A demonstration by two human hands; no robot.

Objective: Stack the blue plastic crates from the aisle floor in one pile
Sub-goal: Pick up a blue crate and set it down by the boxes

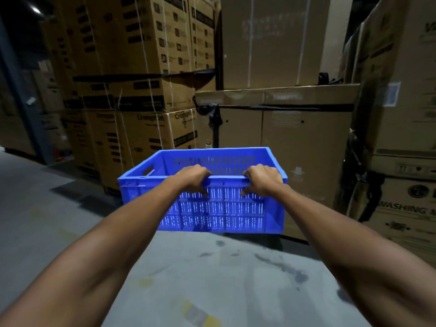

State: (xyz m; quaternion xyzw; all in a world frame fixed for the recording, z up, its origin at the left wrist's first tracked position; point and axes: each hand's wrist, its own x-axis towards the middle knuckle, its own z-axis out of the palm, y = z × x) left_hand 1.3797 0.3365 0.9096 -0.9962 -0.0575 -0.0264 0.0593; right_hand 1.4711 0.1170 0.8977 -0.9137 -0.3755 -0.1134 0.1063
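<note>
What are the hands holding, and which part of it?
Both hands grip one blue crate by its near top rim: left hand and right hand, fingers curled over the edge, thumbs on the outer wall.

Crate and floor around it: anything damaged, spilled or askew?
Crate looks intact, with left hand and right hand gripping its near rim. Dark smears mark the floor nearer the camera, like an old spill. The box stack at right has a crumpled, torn edge.
</note>
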